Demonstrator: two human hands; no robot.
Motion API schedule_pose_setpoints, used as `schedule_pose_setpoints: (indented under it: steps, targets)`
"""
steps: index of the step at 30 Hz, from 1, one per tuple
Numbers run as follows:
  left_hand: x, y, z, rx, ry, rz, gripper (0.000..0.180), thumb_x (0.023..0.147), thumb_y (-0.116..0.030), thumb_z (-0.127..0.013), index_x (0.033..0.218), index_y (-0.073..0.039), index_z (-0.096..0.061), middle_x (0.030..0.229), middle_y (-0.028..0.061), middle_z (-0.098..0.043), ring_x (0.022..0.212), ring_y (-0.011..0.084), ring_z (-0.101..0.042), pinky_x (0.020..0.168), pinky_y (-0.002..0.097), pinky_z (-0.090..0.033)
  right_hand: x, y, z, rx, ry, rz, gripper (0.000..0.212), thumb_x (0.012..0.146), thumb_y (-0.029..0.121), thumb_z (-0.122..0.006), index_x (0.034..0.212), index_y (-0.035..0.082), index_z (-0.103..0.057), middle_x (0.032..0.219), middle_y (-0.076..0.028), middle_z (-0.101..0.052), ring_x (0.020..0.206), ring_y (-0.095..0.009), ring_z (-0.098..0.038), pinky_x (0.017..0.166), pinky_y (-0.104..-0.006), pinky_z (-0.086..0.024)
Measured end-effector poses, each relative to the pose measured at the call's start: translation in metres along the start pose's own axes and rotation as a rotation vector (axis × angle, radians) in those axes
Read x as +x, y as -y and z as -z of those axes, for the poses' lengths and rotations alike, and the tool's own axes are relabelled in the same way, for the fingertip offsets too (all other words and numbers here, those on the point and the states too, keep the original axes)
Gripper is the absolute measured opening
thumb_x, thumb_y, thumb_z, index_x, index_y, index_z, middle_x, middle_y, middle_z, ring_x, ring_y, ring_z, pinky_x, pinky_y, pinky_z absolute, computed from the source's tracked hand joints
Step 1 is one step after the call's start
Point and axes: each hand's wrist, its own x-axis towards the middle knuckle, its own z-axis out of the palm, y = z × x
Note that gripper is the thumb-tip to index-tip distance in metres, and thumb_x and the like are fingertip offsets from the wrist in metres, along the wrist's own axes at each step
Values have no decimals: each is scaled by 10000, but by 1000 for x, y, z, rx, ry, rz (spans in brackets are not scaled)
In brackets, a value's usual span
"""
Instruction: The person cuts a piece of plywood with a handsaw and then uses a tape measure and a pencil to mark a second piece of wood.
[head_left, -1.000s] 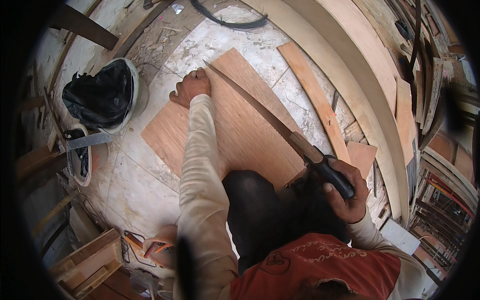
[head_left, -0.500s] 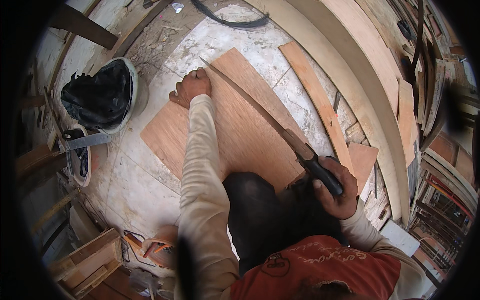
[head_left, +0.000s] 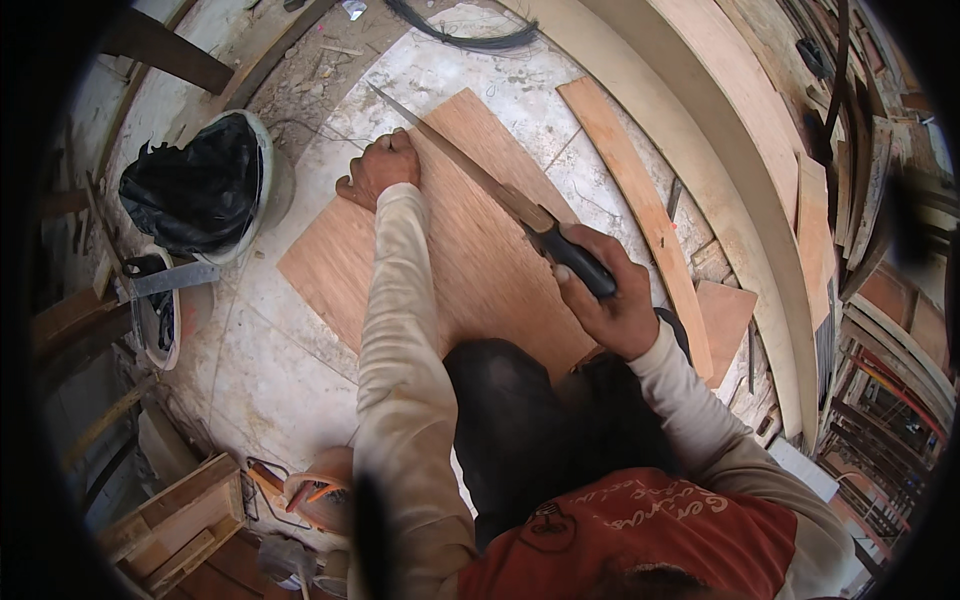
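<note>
Around the plywood (head_left: 480, 280): bucket (head_left: 267, 185) (black plastic (head_left: 190, 185) inside) left, narrow plank (head_left: 643, 215) right.

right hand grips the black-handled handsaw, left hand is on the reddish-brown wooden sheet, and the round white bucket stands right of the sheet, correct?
No, the round white bucket stands left of the reddish-brown wooden sheet, as the head view shows. The right hand does grip the black-handled handsaw, and the left hand is on the sheet.

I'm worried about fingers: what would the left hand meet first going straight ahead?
Probably the saw blade, which crosses ahead of the left hand; depth is unclear, so the hand might pass beneath.
</note>
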Motion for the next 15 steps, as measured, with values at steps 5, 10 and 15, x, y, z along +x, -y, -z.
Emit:
schedule_pose_setpoints:
  steps: [5, 10, 15]
  targets:
    - [4, 10, -8, 16, 42, 0, 435, 910, -475, -454, 949, -196, -786, 987, 56, -751, 1011, 247, -625, 1050, 480, -223, 16, 13, -8, -44, 26, 9, 419, 865, 81, -718, 1243, 10, -554, 980, -182, -720, 879, -275, -730, 783, -320, -558]
    - [7, 7, 4, 20, 41, 27, 431, 913, -479, -453, 980, -210, -783, 1043, 48, -744, 1049, 245, -613, 1064, 482, -198, -82, 43, 56, 68, -58, 112, 423, 852, 52, -727, 1241, 6, -568, 1067, -198, -710, 926, -265, -737, 798, -327, -567]
    - [5, -16, -14, 37, 92, 17, 465, 890, -560, -449, 1035, -267, -780, 1038, 38, -749, 1021, 200, -632, 1059, 436, -225, 65, 2, -22, 21, 80, -97, 408, 919, 82, -692, 1289, 7, -538, 1029, -110, -712, 838, -111, -638, 744, -274, -514]
